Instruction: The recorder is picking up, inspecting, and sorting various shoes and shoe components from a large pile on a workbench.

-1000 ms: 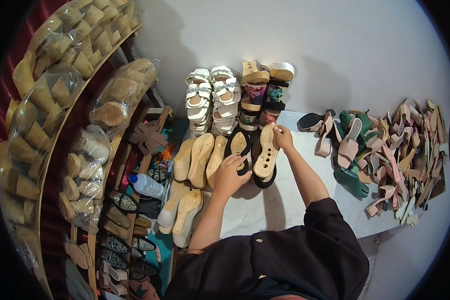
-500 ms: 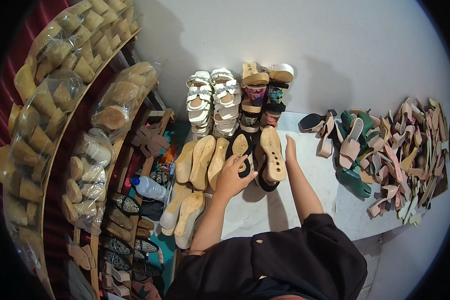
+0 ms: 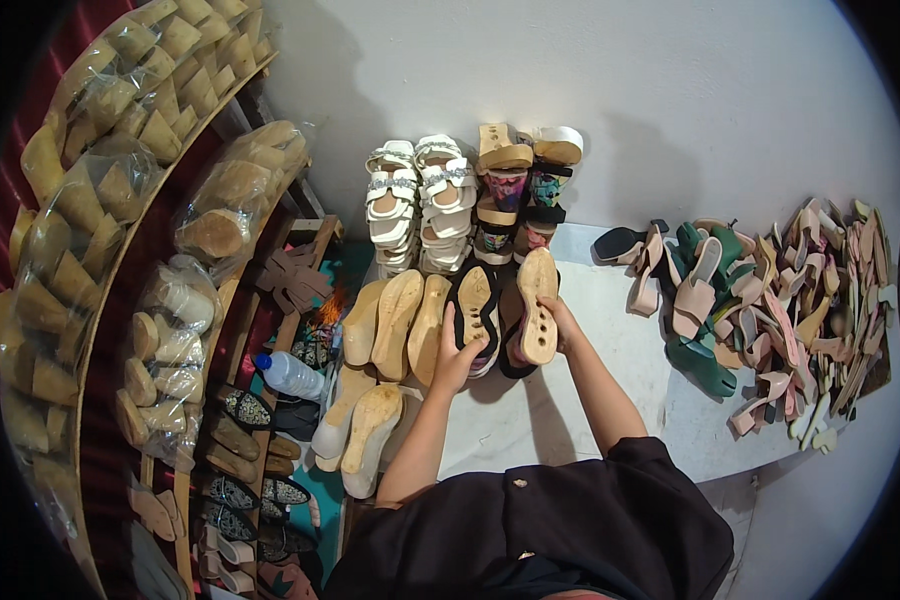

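My left hand (image 3: pixel 457 356) grips the near left side of a black-edged shoe (image 3: pixel 476 302) with a pale wooden sole, its thumb along the near end. My right hand (image 3: pixel 567 328) is wrapped round the right side of a wooden-soled shoe (image 3: pixel 538 300), whose sole has several dark holes; dark material shows beneath it. The two shoes stand side by side, toe ends away from me. Left of them is a row of pale wooden soles (image 3: pixel 397 322), with two more wooden soles (image 3: pixel 372 430) nearer to me. The undersides of the gripped shoes are hidden.
Behind stand stacked white sandals (image 3: pixel 415 200) and patterned wedge sandals (image 3: pixel 510 175) by the wall. A heap of shoe pieces (image 3: pixel 800 320) covers the right of the white table (image 3: pixel 610 370). At left are shelves of bagged wooden blocks (image 3: pixel 100 190) and a water bottle (image 3: pixel 290 374).
My left hand has moved from over the black-edged shoe to its left side and closed there. My right hand, earlier apart with straight fingers, has come in and closed on the holed wooden-soled shoe.
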`<state>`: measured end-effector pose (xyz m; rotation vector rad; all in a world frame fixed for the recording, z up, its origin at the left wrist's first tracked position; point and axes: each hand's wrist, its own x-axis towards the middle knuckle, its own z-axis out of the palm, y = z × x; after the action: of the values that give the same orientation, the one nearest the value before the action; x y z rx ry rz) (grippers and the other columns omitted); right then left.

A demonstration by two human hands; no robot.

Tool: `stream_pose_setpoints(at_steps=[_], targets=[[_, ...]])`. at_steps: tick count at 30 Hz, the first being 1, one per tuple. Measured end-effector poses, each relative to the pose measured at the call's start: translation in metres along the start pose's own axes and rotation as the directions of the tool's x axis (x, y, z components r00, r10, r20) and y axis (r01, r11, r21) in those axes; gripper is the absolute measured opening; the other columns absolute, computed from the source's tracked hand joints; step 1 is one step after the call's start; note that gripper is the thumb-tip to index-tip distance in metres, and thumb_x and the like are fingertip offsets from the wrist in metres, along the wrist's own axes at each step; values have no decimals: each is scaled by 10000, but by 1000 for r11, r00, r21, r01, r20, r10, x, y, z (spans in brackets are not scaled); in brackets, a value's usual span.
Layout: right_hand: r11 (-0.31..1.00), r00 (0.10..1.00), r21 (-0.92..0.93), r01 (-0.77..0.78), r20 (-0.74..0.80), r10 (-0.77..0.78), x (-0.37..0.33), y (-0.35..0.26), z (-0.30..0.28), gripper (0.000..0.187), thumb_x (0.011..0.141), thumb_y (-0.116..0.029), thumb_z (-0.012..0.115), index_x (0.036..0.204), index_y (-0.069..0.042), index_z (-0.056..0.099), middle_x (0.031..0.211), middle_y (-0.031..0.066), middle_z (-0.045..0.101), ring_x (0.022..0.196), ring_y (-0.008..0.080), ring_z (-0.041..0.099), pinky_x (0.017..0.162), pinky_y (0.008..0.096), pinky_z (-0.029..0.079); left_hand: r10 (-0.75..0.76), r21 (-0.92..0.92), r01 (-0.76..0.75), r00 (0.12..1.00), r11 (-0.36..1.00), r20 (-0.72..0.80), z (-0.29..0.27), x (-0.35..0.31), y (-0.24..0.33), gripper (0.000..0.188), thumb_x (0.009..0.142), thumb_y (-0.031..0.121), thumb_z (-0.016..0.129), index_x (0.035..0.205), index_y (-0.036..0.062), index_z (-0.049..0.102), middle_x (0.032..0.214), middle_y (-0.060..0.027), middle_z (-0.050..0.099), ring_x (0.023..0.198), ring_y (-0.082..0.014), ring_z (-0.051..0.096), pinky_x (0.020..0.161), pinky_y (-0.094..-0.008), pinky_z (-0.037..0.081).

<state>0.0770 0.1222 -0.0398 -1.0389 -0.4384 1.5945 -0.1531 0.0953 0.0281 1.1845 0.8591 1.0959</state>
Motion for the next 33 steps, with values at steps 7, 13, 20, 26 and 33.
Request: stream_pose_setpoints(at_steps=[7,13,20,26,33], targets=[[938,995,-334,-98,-43,88,-4,-19,13,492,814,-341,537,1223,-98,411,1045,93,578,869,188,607,675,386,520,-57,-102,65,995,993,78,2,3,-4,816,746,18,594,1427,30,144,1335,-140,374,1184,-196,409,980,-294,337],[797,986,-583,-159,-135,98,-19,-23,32,617,764,-519,537,1261,-172,423,1216,106,512,1118,291,467,848,625,339,-68,-77,74,994,994,81,-9,7,-10,766,750,36,585,1413,18,202,1391,-155,317,1252,-210,345,1020,-298,288],[825,994,-555,-110,-76,81,0,-9,18,437,827,-432,492,1103,-107,590,1040,62,630,956,196,567,850,430,390,-59,-66,64,996,996,73,-12,9,-16,708,762,87,559,1394,5,248,1429,-141,273,1309,-221,273,1054,-300,231],[932,985,-328,-154,19,170,17,-7,22,337,858,-332,480,976,-41,601,823,71,656,654,178,623,640,299,493,-43,-37,46,997,998,69,-12,9,-14,675,771,93,555,1381,16,276,1413,-143,295,1313,-224,263,1066,-315,209],[997,996,-2,-79,43,79,9,-1,24,428,898,-349,353,1094,-23,550,906,117,649,715,222,641,665,350,534,523,761,-501,814,412,253,41,-27,58,675,643,231,714,1246,87,447,1253,-179,409,1228,-318,352,1000,-512,252]])
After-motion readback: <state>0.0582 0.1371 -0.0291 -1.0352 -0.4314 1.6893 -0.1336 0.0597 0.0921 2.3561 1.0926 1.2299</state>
